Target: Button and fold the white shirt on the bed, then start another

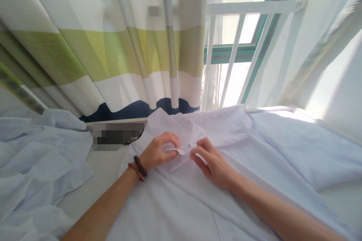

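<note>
A white coat (175,203) lies spread out on a pale surface before me, its upper end toward the curtain and a sleeve (305,147) stretching to the right. My left hand (161,150), with a dark beaded bracelet (140,166) and a brown cord at the wrist, pinches the cloth near the collar area between thumb and fingers. Close by on the right, my right hand (210,162) also has its fingertips closed on the cloth. A small fold of fabric is raised between the two hands. Whether a button lies under the fingers is hidden.
Crumpled white cloth (34,158) is heaped on the left. Near the back edge lies a dark, blurred-out object (113,135). A white and green curtain (113,52) hangs behind, beside white railings (236,52) and a green-framed window (237,53).
</note>
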Available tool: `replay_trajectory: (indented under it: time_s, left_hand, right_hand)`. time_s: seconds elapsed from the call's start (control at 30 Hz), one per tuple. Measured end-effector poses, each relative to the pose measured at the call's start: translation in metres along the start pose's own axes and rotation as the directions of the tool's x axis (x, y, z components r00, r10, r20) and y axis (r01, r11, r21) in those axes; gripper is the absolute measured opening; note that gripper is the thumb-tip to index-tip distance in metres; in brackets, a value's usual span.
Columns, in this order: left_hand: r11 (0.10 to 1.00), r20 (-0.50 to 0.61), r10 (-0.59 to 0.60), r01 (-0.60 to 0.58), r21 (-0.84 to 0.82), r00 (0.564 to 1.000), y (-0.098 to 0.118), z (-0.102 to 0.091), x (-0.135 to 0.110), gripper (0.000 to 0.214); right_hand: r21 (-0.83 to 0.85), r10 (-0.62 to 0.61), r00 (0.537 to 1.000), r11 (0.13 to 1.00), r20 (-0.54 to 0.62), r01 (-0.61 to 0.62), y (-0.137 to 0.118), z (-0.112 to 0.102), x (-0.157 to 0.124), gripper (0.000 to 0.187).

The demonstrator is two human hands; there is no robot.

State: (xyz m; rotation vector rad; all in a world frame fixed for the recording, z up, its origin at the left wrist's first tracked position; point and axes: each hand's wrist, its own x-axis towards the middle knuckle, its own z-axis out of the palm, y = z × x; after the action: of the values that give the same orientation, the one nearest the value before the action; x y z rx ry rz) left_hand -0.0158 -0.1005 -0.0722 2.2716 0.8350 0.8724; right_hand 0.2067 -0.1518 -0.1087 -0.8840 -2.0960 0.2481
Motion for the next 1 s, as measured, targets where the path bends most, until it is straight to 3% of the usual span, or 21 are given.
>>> replay_trajectory:
  time_s: [0.1, 0.17, 0.33, 0.5, 0.63, 0.77, 0.87, 1.0]
  left_hand:
    - [0.984, -0.158, -0.170, 0.160, -0.076, 0.973, 0.006, 0.003, 0.000, 0.016]
    - [0.962, -0.230, -0.271, 0.254, -0.101, 0.935, 0.008, 0.009, 0.001, 0.025]
    - [0.870, -0.090, -0.471, 0.444, -0.215, 0.878, 0.001, 0.032, 0.002, 0.039]
    - [0.828, -0.067, -0.509, 0.467, -0.311, 0.858, -0.003, 0.034, 0.003, 0.037]
    - [0.717, 0.010, -0.527, 0.451, -0.532, 0.850, -0.005, 0.027, 0.002, 0.039]
    - [0.594, -0.045, -0.606, 0.414, -0.690, 0.794, -0.011, 0.025, 0.002, 0.044]
    - [0.601, -0.133, -0.644, 0.391, -0.697, 0.753, -0.014, 0.027, 0.003, 0.046]
    - [0.632, -0.112, -0.604, 0.388, -0.670, 0.789, -0.012, 0.028, 0.003, 0.042]
  right_hand:
    - [0.059, 0.111, 0.978, 0.993, -0.176, -0.102, 0.003, 0.003, -0.002, 0.011]
    - [0.089, 0.181, 0.965, 0.982, -0.188, -0.167, 0.006, 0.005, -0.003, 0.010]
    - [0.134, 0.222, 0.971, 0.969, -0.087, -0.210, 0.008, 0.005, -0.003, 0.016]
    - [0.175, 0.090, 0.995, 0.980, 0.037, -0.095, 0.003, -0.003, -0.002, 0.036]
    - [0.308, 0.146, 0.983, 0.936, 0.108, -0.173, 0.004, -0.010, 0.000, 0.033]
    - [0.420, 0.155, 0.965, 0.877, 0.212, -0.233, 0.008, -0.014, 0.002, 0.035]
    - [0.369, 0.052, 0.957, 0.916, 0.286, -0.160, 0.006, -0.014, 0.002, 0.033]
    - [0.242, -0.036, 0.953, 0.970, 0.300, -0.040, 0.002, -0.012, 0.001, 0.012]
